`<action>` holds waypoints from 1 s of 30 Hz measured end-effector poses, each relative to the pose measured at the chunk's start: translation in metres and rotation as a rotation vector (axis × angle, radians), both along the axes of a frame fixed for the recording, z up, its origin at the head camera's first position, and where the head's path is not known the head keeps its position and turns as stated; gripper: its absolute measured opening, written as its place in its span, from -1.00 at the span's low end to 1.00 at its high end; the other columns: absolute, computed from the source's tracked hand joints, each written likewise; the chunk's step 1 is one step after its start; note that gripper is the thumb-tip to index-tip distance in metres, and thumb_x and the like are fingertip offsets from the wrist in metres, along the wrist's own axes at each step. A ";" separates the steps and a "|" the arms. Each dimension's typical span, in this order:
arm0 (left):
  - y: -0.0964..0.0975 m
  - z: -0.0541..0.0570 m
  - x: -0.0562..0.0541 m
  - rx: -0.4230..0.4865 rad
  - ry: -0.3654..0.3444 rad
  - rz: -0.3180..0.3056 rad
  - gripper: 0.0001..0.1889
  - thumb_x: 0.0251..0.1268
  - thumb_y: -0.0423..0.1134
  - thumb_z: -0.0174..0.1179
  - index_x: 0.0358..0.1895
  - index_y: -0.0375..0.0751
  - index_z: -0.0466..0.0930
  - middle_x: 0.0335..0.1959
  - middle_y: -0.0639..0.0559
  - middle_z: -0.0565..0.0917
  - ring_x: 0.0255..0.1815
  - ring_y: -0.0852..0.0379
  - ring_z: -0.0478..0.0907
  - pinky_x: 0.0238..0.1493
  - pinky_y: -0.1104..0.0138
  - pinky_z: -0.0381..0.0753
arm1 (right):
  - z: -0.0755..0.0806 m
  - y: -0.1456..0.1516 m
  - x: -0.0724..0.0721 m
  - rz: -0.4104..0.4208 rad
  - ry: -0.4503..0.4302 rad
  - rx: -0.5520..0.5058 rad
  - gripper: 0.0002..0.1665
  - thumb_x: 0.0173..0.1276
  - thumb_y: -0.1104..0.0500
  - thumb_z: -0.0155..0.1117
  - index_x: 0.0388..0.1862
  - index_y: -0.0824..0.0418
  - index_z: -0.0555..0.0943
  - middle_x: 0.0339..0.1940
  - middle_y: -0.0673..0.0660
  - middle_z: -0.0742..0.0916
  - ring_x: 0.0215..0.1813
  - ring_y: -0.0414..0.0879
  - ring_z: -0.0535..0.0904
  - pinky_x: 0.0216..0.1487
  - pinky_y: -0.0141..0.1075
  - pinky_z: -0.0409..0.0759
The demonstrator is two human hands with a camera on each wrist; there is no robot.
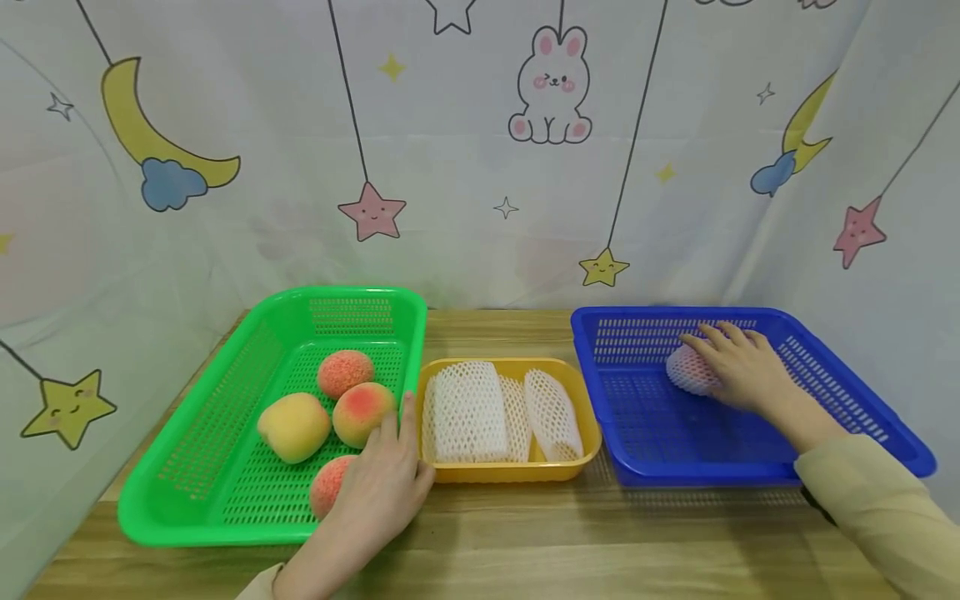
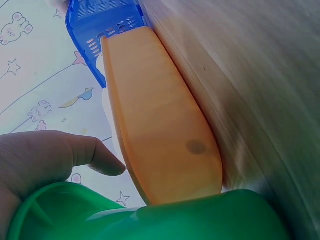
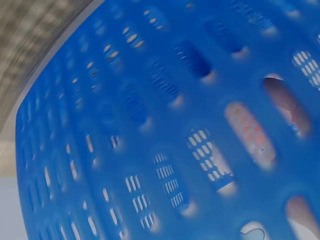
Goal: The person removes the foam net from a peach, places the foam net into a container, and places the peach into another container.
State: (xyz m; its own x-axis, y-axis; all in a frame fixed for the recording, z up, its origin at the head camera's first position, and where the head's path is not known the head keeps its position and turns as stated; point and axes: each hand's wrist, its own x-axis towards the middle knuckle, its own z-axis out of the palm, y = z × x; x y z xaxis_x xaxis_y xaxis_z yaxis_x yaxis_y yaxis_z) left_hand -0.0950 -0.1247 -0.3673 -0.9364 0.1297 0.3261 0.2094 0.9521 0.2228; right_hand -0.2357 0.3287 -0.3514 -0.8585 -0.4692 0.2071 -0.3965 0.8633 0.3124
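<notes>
My left hand [image 1: 386,471] reaches over the near right side of the green basket [image 1: 277,533], its fingertips at a yellow peach with a red blush [image 1: 360,408]. In the left wrist view one finger [image 2: 95,152] extends above the green rim. Around the peach lie a yellow peach [image 1: 295,427] and two speckled red fruits, one farther back [image 1: 346,372] and one [image 1: 330,485] partly hidden by the hand. Inside the blue basket [image 1: 705,471], my right hand [image 1: 742,367] holds a pinkish fruit in a white foam net [image 1: 690,371] from above. Basket slots show parts of it in the right wrist view.
Between the two baskets stands a yellow tray [image 1: 510,473] with several white foam net sleeves [image 1: 471,410]. All three containers stand on a wooden table [image 1: 517,533]. A printed curtain [image 1: 480,167] hangs behind and along both sides.
</notes>
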 end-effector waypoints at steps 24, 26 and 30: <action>0.000 -0.001 0.000 -0.007 0.006 -0.008 -0.20 0.05 -0.31 0.22 0.41 -0.47 0.15 -0.08 -0.28 0.52 -0.47 0.08 0.33 -0.68 0.43 0.22 | -0.010 0.009 -0.005 0.034 0.070 0.032 -0.13 -0.30 0.19 0.60 0.10 0.30 0.47 -0.10 0.32 0.53 -0.07 0.29 0.48 -0.28 0.13 0.49; 0.000 -0.001 0.000 -0.005 0.006 -0.008 -0.20 0.05 -0.31 0.22 0.41 -0.47 0.15 -0.08 -0.29 0.52 -0.47 0.08 0.33 -0.68 0.43 0.22 | -0.011 0.008 -0.005 0.023 0.052 0.010 -0.16 -0.31 0.21 0.60 0.04 0.32 0.45 -0.10 0.34 0.51 -0.12 0.31 0.48 -0.29 0.14 0.51; 0.000 -0.001 0.000 -0.001 0.003 -0.008 -0.20 0.04 -0.31 0.21 0.41 -0.47 0.15 -0.07 -0.29 0.51 -0.46 0.08 0.34 -0.68 0.43 0.23 | -0.011 0.007 -0.005 0.007 0.026 -0.019 -0.20 -0.34 0.23 0.59 -0.06 0.36 0.39 -0.12 0.38 0.51 -0.21 0.32 0.50 -0.34 0.15 0.53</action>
